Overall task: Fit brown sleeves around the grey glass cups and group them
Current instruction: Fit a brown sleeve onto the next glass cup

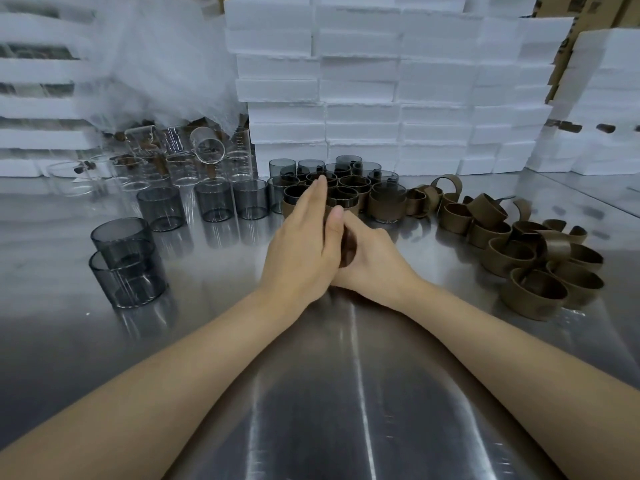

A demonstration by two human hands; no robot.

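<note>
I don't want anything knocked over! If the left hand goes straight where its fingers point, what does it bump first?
Probably the group of sleeved grey cups, right ahead of the left hand; whether it would pass above them is unclear.

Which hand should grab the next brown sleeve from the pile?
The right hand. The pile of brown sleeves lies on its side of the table, while the left hand is nearer the bare grey cups. It must first let go of the dark thing it holds.
</note>
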